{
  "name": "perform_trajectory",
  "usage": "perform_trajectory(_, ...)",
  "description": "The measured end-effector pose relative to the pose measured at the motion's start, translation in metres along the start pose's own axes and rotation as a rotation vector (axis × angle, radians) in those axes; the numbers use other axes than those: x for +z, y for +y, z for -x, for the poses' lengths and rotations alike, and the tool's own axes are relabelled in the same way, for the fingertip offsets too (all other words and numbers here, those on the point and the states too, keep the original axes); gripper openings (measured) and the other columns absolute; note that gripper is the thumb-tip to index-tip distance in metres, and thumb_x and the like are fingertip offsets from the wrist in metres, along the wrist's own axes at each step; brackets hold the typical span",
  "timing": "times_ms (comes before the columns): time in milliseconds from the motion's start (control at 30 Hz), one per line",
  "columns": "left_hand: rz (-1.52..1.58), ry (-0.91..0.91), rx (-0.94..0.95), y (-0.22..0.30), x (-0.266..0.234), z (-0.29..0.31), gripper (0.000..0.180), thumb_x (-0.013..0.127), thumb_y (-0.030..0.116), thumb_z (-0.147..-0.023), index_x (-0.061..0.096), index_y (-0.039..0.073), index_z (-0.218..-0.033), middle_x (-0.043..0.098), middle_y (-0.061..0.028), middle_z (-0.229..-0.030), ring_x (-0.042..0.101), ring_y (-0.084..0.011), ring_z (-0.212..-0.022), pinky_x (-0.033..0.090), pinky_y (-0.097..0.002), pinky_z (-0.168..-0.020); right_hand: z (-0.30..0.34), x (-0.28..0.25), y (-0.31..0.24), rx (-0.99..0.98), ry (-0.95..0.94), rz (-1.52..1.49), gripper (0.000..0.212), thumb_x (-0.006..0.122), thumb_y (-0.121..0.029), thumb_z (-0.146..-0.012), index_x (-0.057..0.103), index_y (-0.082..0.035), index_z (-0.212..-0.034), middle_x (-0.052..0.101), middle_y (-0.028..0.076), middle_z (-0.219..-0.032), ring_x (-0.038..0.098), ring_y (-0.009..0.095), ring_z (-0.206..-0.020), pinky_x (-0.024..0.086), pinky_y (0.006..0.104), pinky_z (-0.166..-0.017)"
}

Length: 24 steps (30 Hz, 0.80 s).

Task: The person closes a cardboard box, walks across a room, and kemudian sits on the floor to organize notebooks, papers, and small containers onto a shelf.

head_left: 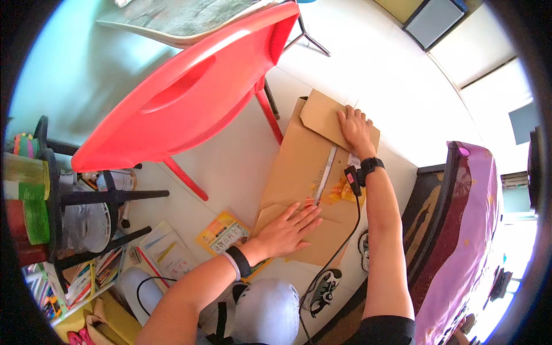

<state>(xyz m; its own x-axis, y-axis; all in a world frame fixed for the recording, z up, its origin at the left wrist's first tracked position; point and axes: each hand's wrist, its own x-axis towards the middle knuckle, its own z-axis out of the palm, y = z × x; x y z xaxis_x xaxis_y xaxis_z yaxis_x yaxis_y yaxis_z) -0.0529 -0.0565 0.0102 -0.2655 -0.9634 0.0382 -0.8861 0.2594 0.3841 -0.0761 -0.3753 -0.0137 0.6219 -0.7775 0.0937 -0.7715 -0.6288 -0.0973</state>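
Observation:
A flattened-looking brown cardboard box [290, 164] lies on the floor in front of me. My right hand [356, 129] is at its far end, fingers bent over the edge of the far flap [322, 118]. On the near flap [322, 241] my left hand [286, 231] rests palm down, its fingers spread. Between the hands, a pale strip [326, 172] runs along the box's middle, and orange-yellow printing or a packet [339, 192] shows beside it; I cannot tell which. A small black device [353, 179] on a cable is at my right wrist.
A red plastic chair [230, 75] stands at the upper left. Black stool legs [109, 197] and books [106, 270] are on the left. A yellow printed booklet [221, 232] lies beside the box. Purple cloth [474, 201] covers furniture on the right, near a shoe [325, 292].

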Motion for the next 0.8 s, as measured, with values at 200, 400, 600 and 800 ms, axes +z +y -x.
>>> perform_trajectory(200, -0.021, 0.015, 0.089, -0.014, 0.018, 0.008, 0.056, 0.035, 0.038, -0.086, 0.023, 0.008, -0.131, 0.023, -0.0073, -0.137, 0.014, -0.0189, -0.128, 0.003, -0.0408, -0.105, 0.053, -0.015, 0.025, 0.046, 0.067, 0.132, 0.037, 0.037, -0.036, -0.085, 0.051, -0.003, -0.093, 0.054, 0.016, -0.096, 0.048, 0.030, -0.092, 0.036, 0.0418, -0.078)
perform_trajectory(400, 0.005, 0.081, 0.055, -0.019, 0.014, 0.011, 0.048, 0.029, 0.032, -0.088, 0.024, 0.011, -0.131, 0.026, -0.0023, -0.135, 0.018, -0.0118, -0.126, 0.001, -0.0405, -0.105, 0.144, -0.037, 0.068, 0.494, -0.106, 0.033, 0.041, 0.035, -0.033, -0.088, 0.046, 0.004, -0.104, 0.050, 0.019, -0.105, 0.043, 0.033, -0.102, 0.032, 0.0429, -0.087)
perform_trajectory(600, -0.182, 0.114, 0.092, -0.027, 0.018, 0.004, 0.042, 0.036, 0.029, -0.085, 0.038, 0.014, -0.124, 0.037, -0.0010, -0.129, 0.029, -0.0158, -0.122, 0.013, -0.0469, -0.103, 0.171, -0.016, 0.090, 0.356, 0.012, 0.107, 0.050, 0.035, -0.037, -0.088, 0.038, 0.002, -0.118, 0.044, 0.021, -0.115, 0.041, 0.034, -0.106, 0.030, 0.0444, -0.089)
perform_trajectory(800, -0.025, 0.173, -0.305, -0.016, 0.000, -0.013, 0.046, 0.046, 0.028, -0.080, 0.040, 0.014, -0.123, 0.036, 0.0007, -0.129, 0.029, -0.0131, -0.122, 0.013, -0.0494, -0.103, 0.133, -0.024, 0.092, 0.440, 0.007, 0.078, 0.043, 0.036, -0.035, -0.087, 0.045, 0.002, -0.108, 0.050, 0.020, -0.104, 0.045, 0.035, -0.098, 0.036, 0.0463, -0.080)
